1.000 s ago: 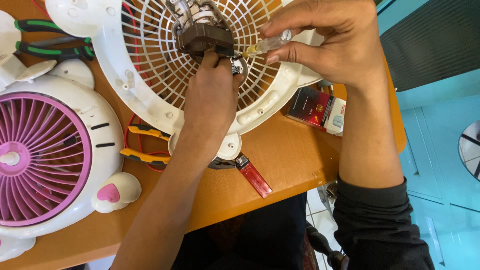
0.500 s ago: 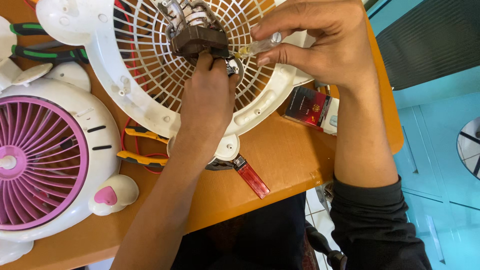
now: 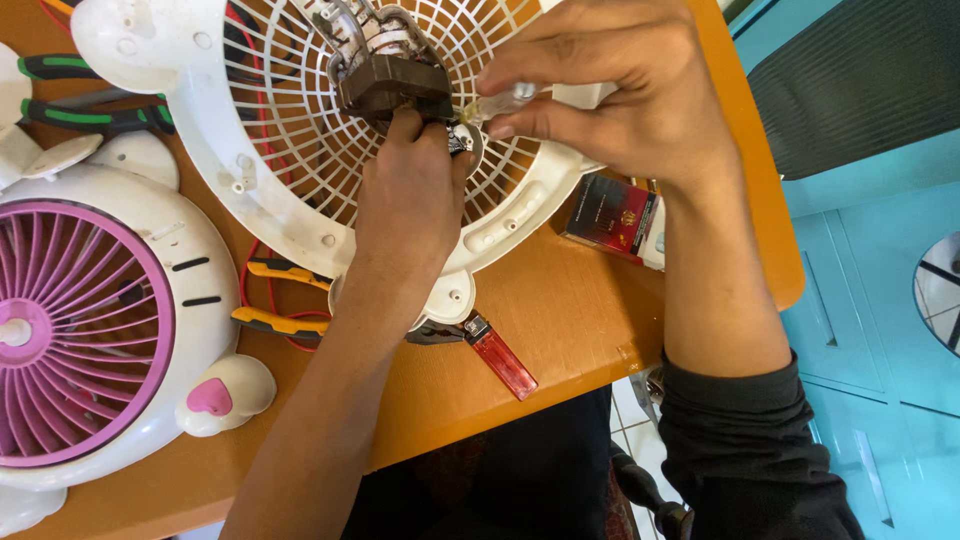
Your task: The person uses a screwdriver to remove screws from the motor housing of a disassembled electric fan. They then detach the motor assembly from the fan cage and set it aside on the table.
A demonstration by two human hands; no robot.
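Note:
A white fan grille housing (image 3: 290, 200) lies on the orange table (image 3: 560, 320) with a brown motor (image 3: 390, 75) at its centre. My left hand (image 3: 410, 200) reaches up over the grille, and its fingertips press on the motor's lower edge. From the right, my right hand (image 3: 620, 95) grips a screwdriver with a clear handle (image 3: 505, 100). The tool's tip meets the motor's right side.
A white and pink fan front (image 3: 90, 320) lies at left. Yellow-handled pliers (image 3: 275, 300) and red wire sit under the grille, green-handled pliers (image 3: 90, 90) at upper left. A red lighter (image 3: 500, 358) and a dark red box (image 3: 612, 215) lie near the table's edge.
The view has shifted slightly, so everything sits a little further left. Both hands stay at the motor; my right hand holds the screwdriver in the same place.

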